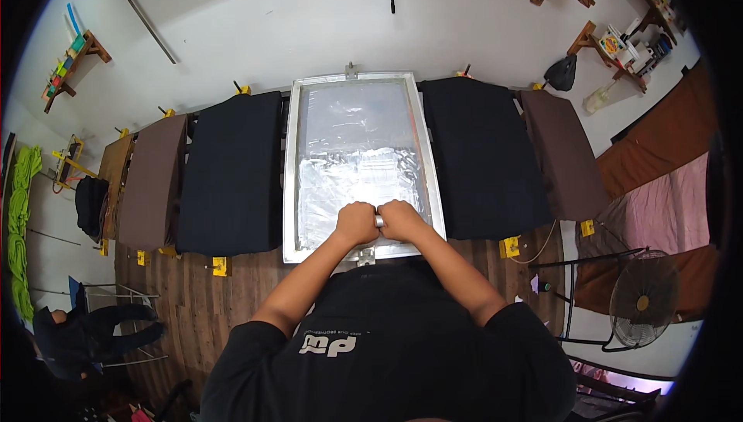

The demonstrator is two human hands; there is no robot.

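Note:
In front of me lies a screen-printing frame with a silver metal rim. Shiny silvery-white ink covers the nearer half of its mesh; the farther half looks grey and translucent. My left hand and my right hand are closed side by side over the near end of the screen. Both grip a squeegee, of which only a short silver piece of handle shows between the fists. Its blade is hidden under my hands. Metal clamps hold the frame's near and far ends.
Black fabric covers the boards left and right of the screen, with brown fabric-covered boards beyond. Yellow brackets stick out along the table. A standing fan is at right. Another person sits at lower left.

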